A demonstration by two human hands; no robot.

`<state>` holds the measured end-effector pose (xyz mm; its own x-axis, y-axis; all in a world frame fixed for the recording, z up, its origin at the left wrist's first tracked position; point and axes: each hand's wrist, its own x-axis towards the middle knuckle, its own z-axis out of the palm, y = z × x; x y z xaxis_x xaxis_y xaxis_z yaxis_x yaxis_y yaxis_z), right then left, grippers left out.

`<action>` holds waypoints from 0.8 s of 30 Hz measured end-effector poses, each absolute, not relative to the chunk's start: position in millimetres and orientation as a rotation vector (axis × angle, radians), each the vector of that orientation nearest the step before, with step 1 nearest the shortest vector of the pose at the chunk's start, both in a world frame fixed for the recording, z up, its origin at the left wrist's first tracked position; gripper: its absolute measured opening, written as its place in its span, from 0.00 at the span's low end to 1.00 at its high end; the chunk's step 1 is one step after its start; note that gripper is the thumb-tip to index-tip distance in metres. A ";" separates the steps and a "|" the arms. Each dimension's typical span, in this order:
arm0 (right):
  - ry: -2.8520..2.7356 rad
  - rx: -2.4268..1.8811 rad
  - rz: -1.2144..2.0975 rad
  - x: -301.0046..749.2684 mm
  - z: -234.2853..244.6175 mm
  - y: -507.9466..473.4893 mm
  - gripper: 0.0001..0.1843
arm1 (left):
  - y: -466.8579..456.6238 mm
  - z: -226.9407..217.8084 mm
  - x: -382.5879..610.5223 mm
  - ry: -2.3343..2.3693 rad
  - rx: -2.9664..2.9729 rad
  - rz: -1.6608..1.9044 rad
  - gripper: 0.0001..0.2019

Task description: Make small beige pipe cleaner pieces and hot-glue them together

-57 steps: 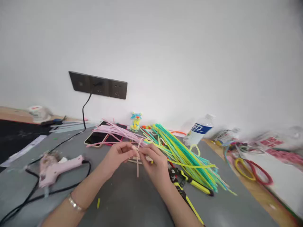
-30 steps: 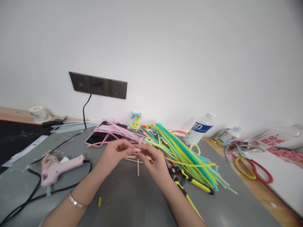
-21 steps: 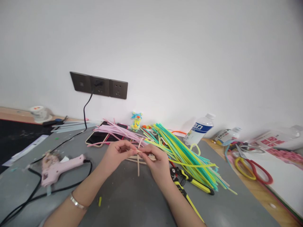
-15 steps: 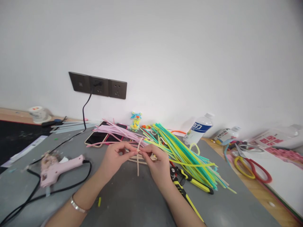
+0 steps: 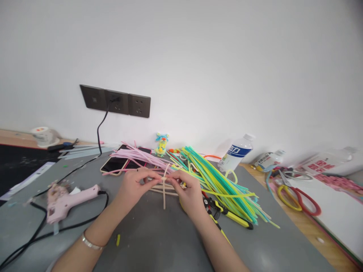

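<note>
Between my two hands is a cream pipe cleaner, one end hanging down and the other rising above my fingertips. My left hand pinches it from the left, thumb against forefinger, near a small crossing or twist. From the right, my right hand pinches at the same spot, its fingertips almost touching the left ones. Fingers cover most of that twist. Just behind my hands lie pink pipe cleaners and several cream ones. Green and yellow pipe cleaners spread to the right.
Yellow-black pliers lie right of my right hand. A pink glue gun with a black cord is on the left. Phones, a small pipe-cleaner figure and a bottle stand or lie toward the wall. Scissors are far right.
Both hands keep their pinch on the cream pipe cleaner, and the fingertips have drawn slightly apart at the twist. The whole view has shifted a little.
</note>
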<state>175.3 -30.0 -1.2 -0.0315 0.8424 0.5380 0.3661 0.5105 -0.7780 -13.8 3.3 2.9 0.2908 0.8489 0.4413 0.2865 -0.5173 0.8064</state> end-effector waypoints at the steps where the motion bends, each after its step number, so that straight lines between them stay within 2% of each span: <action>1: -1.632 -1.057 0.540 175.7 -1.3 -29.4 0.07 | 3.8 2.8 -14.3 1.006 1.985 1.205 0.04; 5: -1.645 -1.084 0.603 180.6 -1.0 -25.2 0.06 | 5.9 5.2 -14.2 1.030 2.012 1.132 0.05; 7: -1.676 -1.150 0.604 185.1 -1.3 -22.7 0.09 | 7.7 7.0 -14.9 1.040 2.019 1.042 0.06; 13: -1.997 -1.467 0.305 186.5 -12.9 -21.5 0.18 | 12.0 5.9 -18.6 1.089 1.984 0.930 0.06; 19: -2.076 -1.688 0.269 167.1 -26.7 -33.0 0.09 | 12.4 1.8 -16.5 1.054 1.799 1.053 0.06; 24: -1.864 -1.644 0.548 171.1 -22.9 -28.9 0.09 | 12.7 4.0 -15.8 1.007 1.700 1.089 0.08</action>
